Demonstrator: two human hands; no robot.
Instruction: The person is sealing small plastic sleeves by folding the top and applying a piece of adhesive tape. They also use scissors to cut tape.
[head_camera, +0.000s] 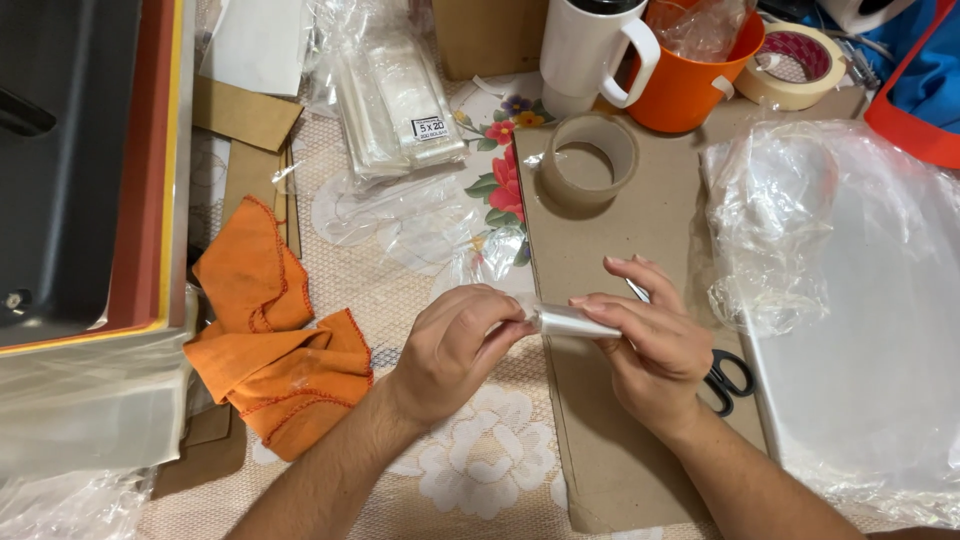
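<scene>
Fingers of both hands meet on a small clear plastic roll (572, 321), held level above the brown cardboard sheet (610, 440), near the middle of the table. My left hand (455, 345) pinches its left end between thumb and fingertips, while my right hand (650, 335) curls around the right part, so the slippery film stays tight, I judge. Black-handled scissors (727, 378) lie just under my right hand. Farther off sit an empty tape ring (588, 160), a white mug (590, 50) and an orange cup (690, 85). A pack of clear bags (395, 100), far left, carries a small white rectangular label. An orange cloth (270, 340) lies crumpled at left.
</scene>
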